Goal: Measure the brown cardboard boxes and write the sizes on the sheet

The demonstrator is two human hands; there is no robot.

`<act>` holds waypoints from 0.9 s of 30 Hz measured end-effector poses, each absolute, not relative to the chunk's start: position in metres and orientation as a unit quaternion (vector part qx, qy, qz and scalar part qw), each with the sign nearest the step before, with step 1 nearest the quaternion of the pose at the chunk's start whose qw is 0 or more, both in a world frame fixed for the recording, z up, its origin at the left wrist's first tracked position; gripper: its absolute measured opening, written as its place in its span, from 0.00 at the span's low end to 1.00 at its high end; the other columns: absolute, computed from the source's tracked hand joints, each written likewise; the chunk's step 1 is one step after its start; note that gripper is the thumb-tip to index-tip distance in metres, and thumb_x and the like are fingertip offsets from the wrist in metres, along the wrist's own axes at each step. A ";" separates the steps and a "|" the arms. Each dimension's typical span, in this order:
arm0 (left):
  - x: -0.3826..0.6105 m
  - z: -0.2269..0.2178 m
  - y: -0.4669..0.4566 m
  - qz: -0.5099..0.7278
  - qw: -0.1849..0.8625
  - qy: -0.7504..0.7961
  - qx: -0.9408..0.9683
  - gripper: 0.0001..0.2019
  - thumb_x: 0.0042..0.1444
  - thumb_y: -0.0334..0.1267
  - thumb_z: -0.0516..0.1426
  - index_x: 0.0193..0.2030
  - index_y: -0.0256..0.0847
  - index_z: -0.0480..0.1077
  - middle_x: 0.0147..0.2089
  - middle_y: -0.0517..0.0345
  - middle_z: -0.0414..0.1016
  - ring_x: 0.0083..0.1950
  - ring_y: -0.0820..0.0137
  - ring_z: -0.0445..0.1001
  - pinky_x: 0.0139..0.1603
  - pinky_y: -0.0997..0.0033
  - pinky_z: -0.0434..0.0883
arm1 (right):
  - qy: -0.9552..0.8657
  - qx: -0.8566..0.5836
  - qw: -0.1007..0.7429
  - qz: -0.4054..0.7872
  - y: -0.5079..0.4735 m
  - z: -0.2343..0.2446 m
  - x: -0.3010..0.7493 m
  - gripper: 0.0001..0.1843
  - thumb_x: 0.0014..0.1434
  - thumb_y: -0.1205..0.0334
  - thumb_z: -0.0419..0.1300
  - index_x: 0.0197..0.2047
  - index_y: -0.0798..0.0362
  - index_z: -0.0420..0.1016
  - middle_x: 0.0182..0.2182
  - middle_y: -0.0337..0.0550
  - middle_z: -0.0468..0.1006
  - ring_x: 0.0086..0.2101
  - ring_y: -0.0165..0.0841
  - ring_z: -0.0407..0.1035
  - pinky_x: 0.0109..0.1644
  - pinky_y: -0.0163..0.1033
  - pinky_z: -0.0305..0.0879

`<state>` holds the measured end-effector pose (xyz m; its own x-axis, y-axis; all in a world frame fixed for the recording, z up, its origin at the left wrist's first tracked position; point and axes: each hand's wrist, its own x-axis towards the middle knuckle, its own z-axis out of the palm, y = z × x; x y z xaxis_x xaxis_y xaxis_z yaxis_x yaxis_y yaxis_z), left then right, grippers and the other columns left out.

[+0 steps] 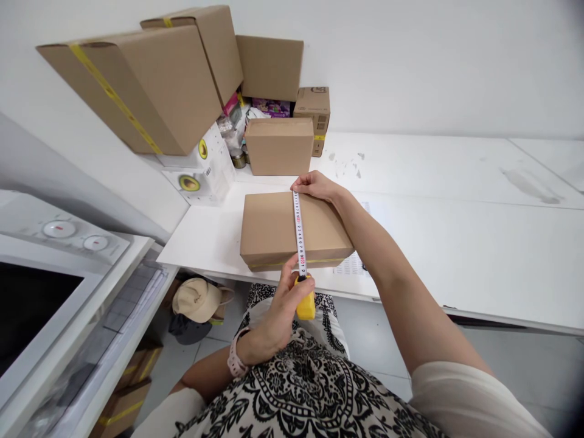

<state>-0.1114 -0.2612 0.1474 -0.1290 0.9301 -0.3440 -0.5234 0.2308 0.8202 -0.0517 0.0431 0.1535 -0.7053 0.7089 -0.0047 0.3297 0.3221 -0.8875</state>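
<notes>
A closed brown cardboard box (274, 228) lies at the near edge of the white table (456, 243). A white measuring tape blade (298, 231) runs across its top from far edge to near edge. My left hand (278, 316) is closed around the yellow tape measure case (305, 304) just below the box's near edge. My right hand (317, 184) pinches the tape's end against the box's far edge.
A second brown box (279, 146) stands behind the first, with more stacked cartons (150, 85) and a white avocado-printed box (201, 170) at the back left. A white appliance (55, 255) sits at left. A beige cap (198, 299) lies under the table.
</notes>
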 end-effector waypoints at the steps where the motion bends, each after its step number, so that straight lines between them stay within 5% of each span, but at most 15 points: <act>1: -0.111 0.148 -0.261 0.582 0.624 0.478 0.209 0.32 0.56 0.47 0.65 0.66 0.49 0.62 0.43 0.57 0.72 0.44 0.66 0.72 0.48 0.66 0.69 | -0.789 -0.329 0.197 0.481 0.043 0.153 -0.052 0.14 0.56 0.49 0.67 0.37 0.50 0.76 0.38 0.43 0.80 0.30 0.32 0.70 0.35 0.39 0.67; 10: -0.109 0.149 -0.254 0.611 0.630 0.455 0.150 0.30 0.50 0.45 0.67 0.59 0.44 0.66 0.39 0.59 0.73 0.34 0.70 0.71 0.34 0.69 0.71 | -0.774 -0.326 0.220 0.496 0.041 0.154 -0.055 0.14 0.52 0.51 0.70 0.33 0.51 0.75 0.29 0.41 0.78 0.28 0.34 0.69 0.34 0.40 0.66; 16: -0.118 0.148 -0.241 0.633 0.634 0.429 0.113 0.21 0.47 0.43 0.68 0.46 0.39 0.69 0.40 0.53 0.77 0.36 0.67 0.75 0.33 0.66 0.75 | -0.760 -0.332 0.223 0.512 0.031 0.161 -0.053 0.17 0.52 0.46 0.70 0.34 0.51 0.74 0.27 0.40 0.78 0.27 0.33 0.67 0.34 0.40 0.64; 23: -0.139 0.151 -0.254 0.642 0.602 0.453 0.140 0.19 0.47 0.46 0.68 0.41 0.38 0.72 0.41 0.49 0.79 0.37 0.64 0.77 0.34 0.64 0.78 | -0.764 -0.293 0.338 0.466 0.014 0.180 -0.032 0.23 0.56 0.39 0.65 0.40 0.51 0.77 0.40 0.45 0.80 0.38 0.36 0.71 0.44 0.42 0.68; 27: -0.175 0.147 -0.277 0.708 0.476 0.487 0.188 0.18 0.47 0.44 0.68 0.43 0.41 0.73 0.43 0.51 0.80 0.37 0.65 0.79 0.36 0.65 0.78 | -0.701 -0.347 0.449 0.433 -0.017 0.169 0.013 0.22 0.59 0.41 0.63 0.45 0.51 0.79 0.45 0.47 0.81 0.46 0.39 0.73 0.53 0.47 0.69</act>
